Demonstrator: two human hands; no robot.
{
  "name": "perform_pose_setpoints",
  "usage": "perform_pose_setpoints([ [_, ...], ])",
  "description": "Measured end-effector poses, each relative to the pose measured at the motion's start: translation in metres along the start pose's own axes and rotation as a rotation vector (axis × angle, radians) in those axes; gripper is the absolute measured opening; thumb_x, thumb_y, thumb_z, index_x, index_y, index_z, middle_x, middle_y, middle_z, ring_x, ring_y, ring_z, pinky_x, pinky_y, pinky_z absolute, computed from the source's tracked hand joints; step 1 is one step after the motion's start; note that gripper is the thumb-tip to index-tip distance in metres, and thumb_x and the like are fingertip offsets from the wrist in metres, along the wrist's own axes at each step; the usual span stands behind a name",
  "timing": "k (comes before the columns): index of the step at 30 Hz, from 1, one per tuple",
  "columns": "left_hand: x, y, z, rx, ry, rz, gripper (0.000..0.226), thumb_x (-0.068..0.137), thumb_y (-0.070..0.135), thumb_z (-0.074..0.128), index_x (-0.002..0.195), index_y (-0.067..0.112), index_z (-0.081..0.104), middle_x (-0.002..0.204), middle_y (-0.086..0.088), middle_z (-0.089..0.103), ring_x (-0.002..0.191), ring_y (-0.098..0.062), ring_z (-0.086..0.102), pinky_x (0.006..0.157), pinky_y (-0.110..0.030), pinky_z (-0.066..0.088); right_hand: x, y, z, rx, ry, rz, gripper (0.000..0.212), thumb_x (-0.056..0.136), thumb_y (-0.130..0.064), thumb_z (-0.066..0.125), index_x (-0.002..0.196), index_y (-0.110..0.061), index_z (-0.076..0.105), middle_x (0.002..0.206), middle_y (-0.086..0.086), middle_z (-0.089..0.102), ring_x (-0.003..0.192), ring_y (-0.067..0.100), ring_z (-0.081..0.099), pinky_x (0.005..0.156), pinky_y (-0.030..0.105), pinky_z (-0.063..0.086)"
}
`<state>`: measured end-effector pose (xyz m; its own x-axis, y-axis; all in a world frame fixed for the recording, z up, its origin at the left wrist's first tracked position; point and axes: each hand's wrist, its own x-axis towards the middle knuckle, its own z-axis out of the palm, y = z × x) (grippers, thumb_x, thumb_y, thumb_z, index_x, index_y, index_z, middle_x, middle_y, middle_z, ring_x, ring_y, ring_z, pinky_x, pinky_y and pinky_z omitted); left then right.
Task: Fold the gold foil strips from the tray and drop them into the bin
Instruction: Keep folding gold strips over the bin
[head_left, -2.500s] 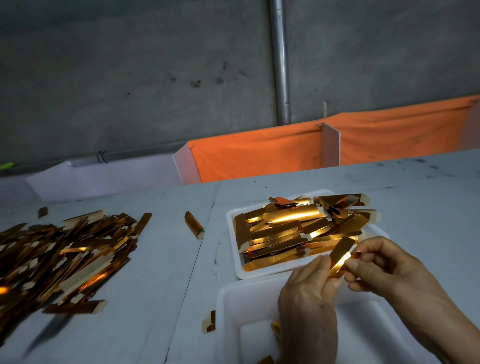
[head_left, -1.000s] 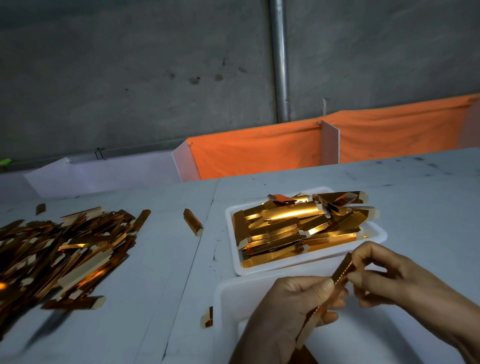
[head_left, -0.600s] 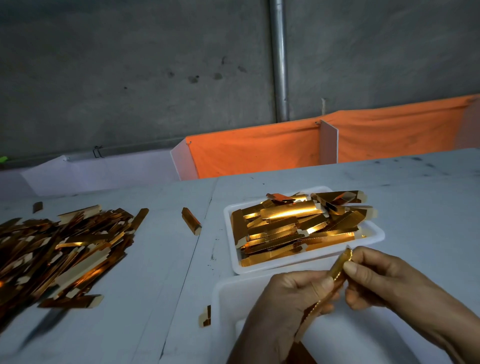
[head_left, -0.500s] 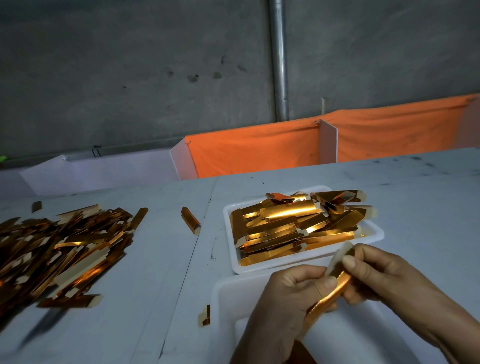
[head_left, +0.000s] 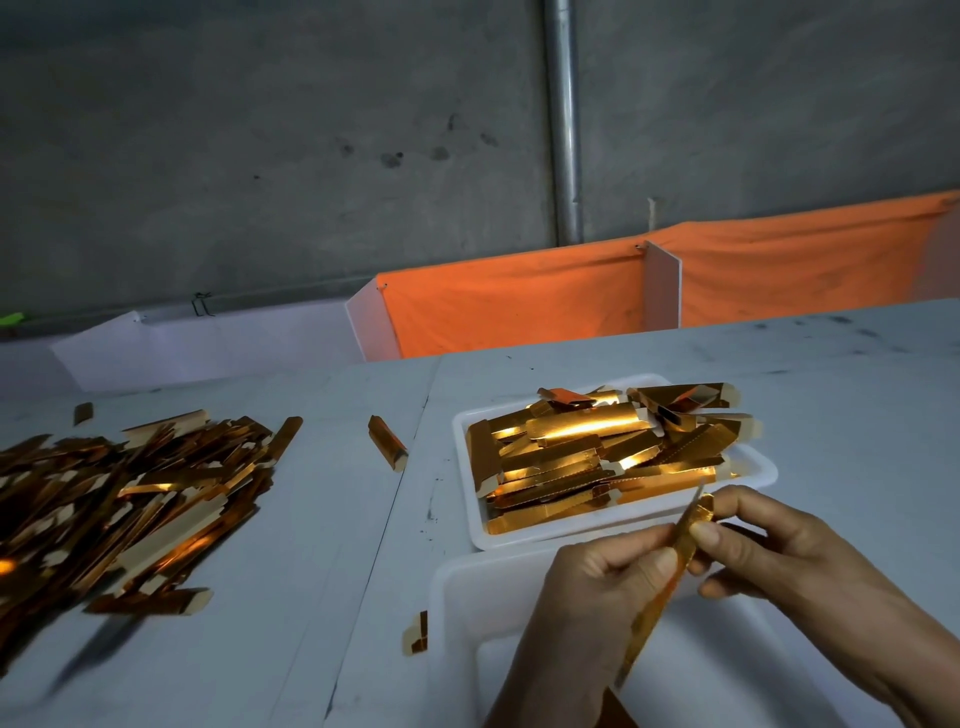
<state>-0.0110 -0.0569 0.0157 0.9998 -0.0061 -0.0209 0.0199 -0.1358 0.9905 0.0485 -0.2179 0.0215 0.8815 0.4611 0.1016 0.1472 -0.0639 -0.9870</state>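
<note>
Dim scene; glare on foil, edges blurred.

Both hands meeting at lower right of frame: left hand (head_left: 597, 587) curling fingers, thumb pinching the gold foil strip (head_left: 662, 587); right hand (head_left: 774, 551) pinching its upper end, forearm exiting bottom-right corner.

No readable text, labels, brands or numbers anywhere in view.

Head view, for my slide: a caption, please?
Both hands, left and right, pinch one gold strip above the white bin.
</note>
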Motion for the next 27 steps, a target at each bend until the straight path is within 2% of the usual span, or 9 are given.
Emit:
perform_pose_setpoints([
  [2, -0.0001, 0.0011, -0.0009, -0.05, 0.01, -0.063, 0.031, 0.095, 0.028, 0.052, 0.089, 0.053, 0.07, 0.101, 0.021, 0.069, 0.108, -0.011, 0.059, 0.096, -0.031, 0.046, 0.0002, -0.0003, 0.0003, 0.0, -0.013, 0.007, 0.018, 0.074, -0.031, 0.062, 0.079, -0.018, 0.073, 0.078, 0.01, 0.068, 0.076, 0.018, 0.067, 0.063, 0.024, 0.055],
  [6, 0.0046, 0.0017, 0.0014, -0.1, 0.037, -0.151, 0.039, 0.094, 0.021, 0.054, 0.077, 0.049, 0.072, 0.102, 0.01, 0.071, 0.109, -0.019, 0.058, 0.1, -0.037, 0.045, 0.0015, 0.0001, 0.0005, 0.02, -0.014, 0.027, 0.019, 0.073, -0.031, 0.062, 0.08, -0.018, 0.073, 0.078, 0.01, 0.069, 0.075, 0.018, 0.068, 0.063, 0.023, 0.056],
  [8, 0.0035, 0.0024, 0.003, -0.062, 0.066, -0.108, 0.035, 0.095, 0.022, 0.052, 0.086, 0.049, 0.071, 0.1, 0.013, 0.069, 0.106, -0.013, 0.056, 0.094, -0.029, 0.046, 0.0018, 0.0002, 0.0002, 0.028, -0.001, 0.028, 0.019, 0.074, -0.031, 0.062, 0.081, -0.017, 0.073, 0.079, 0.01, 0.068, 0.075, 0.018, 0.067, 0.062, 0.023, 0.056],
  [11, -0.001, 0.0029, 0.0036, 0.086, 0.111, 0.038, 0.028, 0.098, 0.027, 0.047, 0.11, 0.044, 0.066, 0.101, 0.031, 0.064, 0.106, 0.005, 0.054, 0.086, -0.007, 0.041, 0.0015, 0.0002, -0.0002, 0.024, 0.01, 0.023, 0.018, 0.074, -0.03, 0.062, 0.081, -0.018, 0.073, 0.077, 0.009, 0.067, 0.074, 0.017, 0.066, 0.062, 0.023, 0.056],
  [12, -0.0021, 0.0027, 0.0045, 0.127, 0.124, 0.061, 0.028, 0.098, 0.028, 0.046, 0.114, 0.041, 0.064, 0.103, 0.031, 0.063, 0.107, 0.006, 0.053, 0.086, -0.006, 0.041, 0.0014, 0.0002, -0.0001, 0.02, 0.012, 0.022, 0.017, 0.075, -0.03, 0.062, 0.081, -0.018, 0.073, 0.076, 0.008, 0.067, 0.074, 0.017, 0.066, 0.062, 0.023, 0.055],
  [16, -0.0022, 0.0028, 0.0082, 0.157, 0.137, 0.053, 0.027, 0.098, 0.025, 0.046, 0.116, 0.036, 0.064, 0.112, 0.014, 0.066, 0.111, -0.012, 0.057, 0.099, -0.028, 0.046, 0.0015, 0.0004, 0.0007, 0.024, 0.018, 0.022, 0.016, 0.076, -0.026, 0.061, 0.08, -0.018, 0.073, 0.073, 0.007, 0.066, 0.07, 0.016, 0.065, 0.062, 0.024, 0.056],
  [18, -0.002, 0.003, 0.0081, 0.17, 0.153, 0.043, 0.026, 0.098, 0.025, 0.047, 0.114, 0.035, 0.066, 0.11, 0.014, 0.066, 0.108, -0.013, 0.059, 0.097, -0.027, 0.047, 0.0017, 0.0006, 0.0013, 0.021, 0.019, 0.037, 0.017, 0.075, -0.028, 0.061, 0.08, -0.016, 0.073, 0.073, 0.008, 0.067, 0.07, 0.016, 0.066, 0.062, 0.024, 0.055],
  [22, -0.0005, 0.003, 0.0075, 0.204, 0.182, -0.01, 0.025, 0.097, 0.024, 0.049, 0.113, 0.031, 0.066, 0.104, 0.015, 0.067, 0.101, -0.01, 0.061, 0.086, -0.013, 0.048, 0.0029, 0.0022, 0.0014, 0.007, 0.022, 0.06, 0.015, 0.077, -0.025, 0.063, 0.079, -0.013, 0.073, 0.075, 0.009, 0.068, 0.072, 0.018, 0.067, 0.062, 0.025, 0.056],
  [27, 0.0005, 0.0016, 0.0001, 0.034, 0.072, -0.107, 0.028, 0.095, 0.015, 0.051, 0.099, 0.033, 0.071, 0.1, 0.006, 0.071, 0.101, -0.018, 0.064, 0.093, -0.036, 0.052, 0.0016, 0.0015, 0.0007, 0.054, -0.009, 0.058, 0.016, 0.075, -0.026, 0.062, 0.078, -0.014, 0.071, 0.073, 0.011, 0.067, 0.07, 0.017, 0.067, 0.062, 0.023, 0.055],
])
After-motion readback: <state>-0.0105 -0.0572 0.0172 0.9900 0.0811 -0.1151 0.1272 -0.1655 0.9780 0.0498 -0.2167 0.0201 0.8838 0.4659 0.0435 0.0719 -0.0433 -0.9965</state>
